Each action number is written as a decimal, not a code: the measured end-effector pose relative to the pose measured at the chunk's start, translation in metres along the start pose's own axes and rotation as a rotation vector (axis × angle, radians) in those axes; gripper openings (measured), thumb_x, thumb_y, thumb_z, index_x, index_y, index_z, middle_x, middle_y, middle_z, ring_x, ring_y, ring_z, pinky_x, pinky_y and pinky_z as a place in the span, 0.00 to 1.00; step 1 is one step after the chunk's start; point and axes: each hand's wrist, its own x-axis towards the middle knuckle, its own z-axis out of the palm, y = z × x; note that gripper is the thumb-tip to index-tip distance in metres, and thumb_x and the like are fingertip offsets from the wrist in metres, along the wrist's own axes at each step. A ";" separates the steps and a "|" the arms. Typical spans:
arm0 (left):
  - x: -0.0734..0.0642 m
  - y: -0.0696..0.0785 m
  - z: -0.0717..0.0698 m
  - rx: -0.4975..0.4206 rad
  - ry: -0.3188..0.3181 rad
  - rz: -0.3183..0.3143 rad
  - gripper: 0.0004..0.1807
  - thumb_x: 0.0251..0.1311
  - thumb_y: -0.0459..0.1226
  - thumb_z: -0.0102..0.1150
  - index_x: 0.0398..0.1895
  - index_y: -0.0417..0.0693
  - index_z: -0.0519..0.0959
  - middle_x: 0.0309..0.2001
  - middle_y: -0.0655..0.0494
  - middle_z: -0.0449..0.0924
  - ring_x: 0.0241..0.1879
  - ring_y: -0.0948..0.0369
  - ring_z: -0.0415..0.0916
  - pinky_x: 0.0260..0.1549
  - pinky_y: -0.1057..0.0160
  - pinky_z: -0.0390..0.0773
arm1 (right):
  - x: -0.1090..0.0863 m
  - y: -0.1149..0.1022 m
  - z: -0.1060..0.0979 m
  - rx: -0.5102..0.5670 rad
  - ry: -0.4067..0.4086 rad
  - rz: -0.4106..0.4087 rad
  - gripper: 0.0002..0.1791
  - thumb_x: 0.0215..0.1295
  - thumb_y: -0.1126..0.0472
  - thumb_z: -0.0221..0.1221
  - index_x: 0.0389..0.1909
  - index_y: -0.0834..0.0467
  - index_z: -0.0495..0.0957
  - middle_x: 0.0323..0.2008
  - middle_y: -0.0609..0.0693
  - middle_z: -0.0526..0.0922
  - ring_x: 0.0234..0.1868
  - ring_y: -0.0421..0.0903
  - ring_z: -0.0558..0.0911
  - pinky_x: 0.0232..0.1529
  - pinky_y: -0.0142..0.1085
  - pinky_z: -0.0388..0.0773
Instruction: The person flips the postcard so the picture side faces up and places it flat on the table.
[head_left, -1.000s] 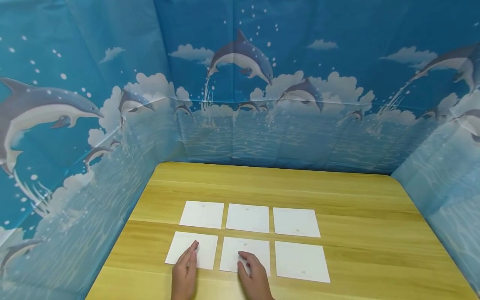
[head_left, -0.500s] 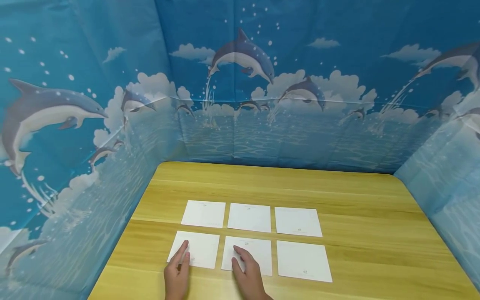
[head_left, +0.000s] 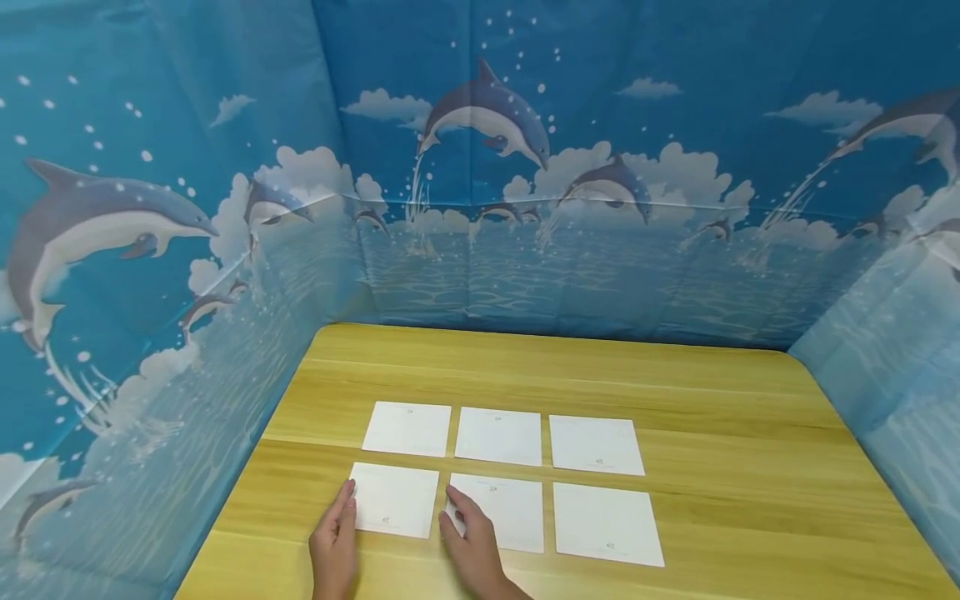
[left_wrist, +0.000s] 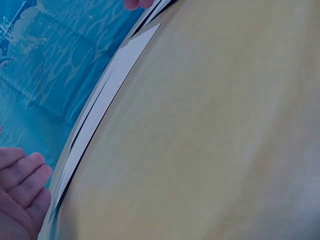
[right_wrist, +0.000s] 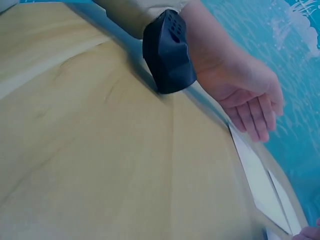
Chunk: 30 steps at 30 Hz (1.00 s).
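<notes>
My left hand (head_left: 335,537) stands at the left edge of the front-left white card (head_left: 397,500), fingers nearly straight. I cannot tell whether its fingertips touch that edge. My right hand (head_left: 472,542) is over the left part of the front-middle card (head_left: 513,512), thumb and fingers parted, facing the front-left card. Neither hand holds anything. In the right wrist view the left hand (right_wrist: 252,102) shows its palm side and relaxed fingers, close to a card (right_wrist: 257,180). Seen in the left wrist view, a card (left_wrist: 107,97) appears nearly edge-on.
A third front-row card (head_left: 607,523) lies at the right. Behind are three more cards, at left (head_left: 407,428), middle (head_left: 498,436) and right (head_left: 596,444). All rest on a yellow wooden table (head_left: 735,467). A blue dolphin-print sheet (head_left: 600,275) surrounds the table's back and sides.
Both hands have moved left. The left has gone from over the front-left card to its left edge; the right has shifted towards the front-middle card's left edge. The cards lie as before.
</notes>
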 end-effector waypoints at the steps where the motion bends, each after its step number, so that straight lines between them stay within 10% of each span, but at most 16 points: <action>1: 0.001 0.000 -0.001 -0.002 0.005 -0.002 0.20 0.69 0.36 0.44 0.57 0.31 0.70 0.56 0.45 0.72 0.58 0.52 0.65 0.48 0.84 0.60 | 0.001 0.000 0.002 0.008 -0.005 -0.001 0.21 0.64 0.65 0.53 0.54 0.73 0.68 0.53 0.64 0.73 0.55 0.59 0.71 0.51 0.45 0.71; 16: 0.011 -0.004 -0.008 0.038 -0.022 -0.085 0.25 0.71 0.42 0.37 0.59 0.28 0.65 0.58 0.40 0.68 0.60 0.49 0.63 0.48 0.85 0.57 | 0.008 -0.005 0.011 0.071 -0.019 0.096 0.23 0.62 0.65 0.54 0.54 0.76 0.67 0.52 0.68 0.72 0.55 0.62 0.70 0.51 0.45 0.70; 23: 0.015 -0.002 -0.006 0.065 -0.071 -0.109 0.26 0.71 0.42 0.35 0.59 0.27 0.64 0.59 0.39 0.66 0.61 0.49 0.61 0.56 0.59 0.61 | 0.012 -0.008 0.010 0.057 -0.054 0.123 0.23 0.63 0.64 0.52 0.55 0.76 0.66 0.53 0.68 0.71 0.56 0.62 0.70 0.52 0.46 0.70; 30: 0.015 -0.003 -0.005 0.110 -0.081 -0.076 0.25 0.71 0.40 0.36 0.59 0.25 0.64 0.58 0.37 0.67 0.60 0.47 0.61 0.56 0.54 0.62 | 0.013 -0.010 0.011 0.076 -0.057 0.126 0.22 0.63 0.65 0.52 0.54 0.76 0.67 0.54 0.68 0.71 0.57 0.63 0.68 0.53 0.48 0.68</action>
